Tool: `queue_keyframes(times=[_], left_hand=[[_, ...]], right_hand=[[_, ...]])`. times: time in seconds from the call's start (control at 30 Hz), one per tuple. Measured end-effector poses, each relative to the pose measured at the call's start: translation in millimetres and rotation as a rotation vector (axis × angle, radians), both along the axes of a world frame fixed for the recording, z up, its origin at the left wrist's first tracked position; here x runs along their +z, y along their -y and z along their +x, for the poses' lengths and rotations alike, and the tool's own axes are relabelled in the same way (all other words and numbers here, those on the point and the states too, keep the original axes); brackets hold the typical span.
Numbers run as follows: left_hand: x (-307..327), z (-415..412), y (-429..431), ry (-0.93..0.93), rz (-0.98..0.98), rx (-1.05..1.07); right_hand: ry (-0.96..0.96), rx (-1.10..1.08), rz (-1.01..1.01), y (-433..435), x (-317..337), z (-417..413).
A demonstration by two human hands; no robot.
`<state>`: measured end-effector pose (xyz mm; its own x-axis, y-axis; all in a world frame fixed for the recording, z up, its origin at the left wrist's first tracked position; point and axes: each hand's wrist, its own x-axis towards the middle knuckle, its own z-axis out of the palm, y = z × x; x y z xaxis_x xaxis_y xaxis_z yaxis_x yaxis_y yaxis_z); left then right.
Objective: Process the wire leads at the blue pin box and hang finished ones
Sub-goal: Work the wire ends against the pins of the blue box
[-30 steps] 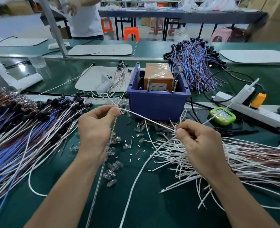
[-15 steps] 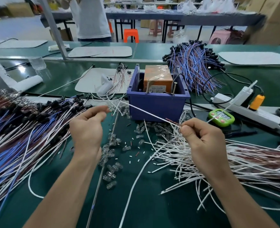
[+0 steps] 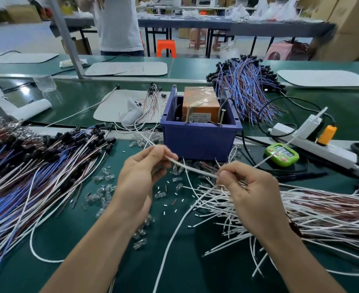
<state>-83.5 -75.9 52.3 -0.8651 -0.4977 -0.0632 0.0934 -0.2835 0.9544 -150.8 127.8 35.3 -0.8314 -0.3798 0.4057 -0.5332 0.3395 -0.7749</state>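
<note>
A white wire lead (image 3: 192,167) stretches between my two hands just in front of the blue pin box (image 3: 197,137). My left hand (image 3: 141,178) pinches its left part between thumb and fingers. My right hand (image 3: 251,194) pinches the right part, and the lead runs on up to the right past it. Inside the box sits an orange block (image 3: 200,103) with upright pins along the front rim. A pile of white and brown leads (image 3: 313,210) lies under my right hand. A heap of leads with black caps (image 3: 33,166) covers the left of the bench.
Small clear connectors (image 3: 102,191) and cut sleeve bits are scattered on the green mat. A green timer (image 3: 282,154), a white power strip (image 3: 313,144) with an orange plug and black cables lie at right. Blue and brown leads (image 3: 248,85) are piled behind the box. A person stands at the far bench.
My left hand moved right and closer to the box, and both hands came nearer each other along the white lead. The person at the far bench shifted right.
</note>
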Motion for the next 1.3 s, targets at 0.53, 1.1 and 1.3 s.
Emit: queue_keyframes(times=[0.53,1.1,1.3], left_hand=[[24,-19,2,0.319,-0.919,0.203],[14,-33,-13,0.172,-1.116,0.420],[11,-33,-10,0.192,-1.094,0.440]], right_hand=[[0.001,-0.080,0.183,2,114,-35],[0.114,0.052,0.250,-3,108,-80],[0.112,0.053,0.221,-7,106,-85]])
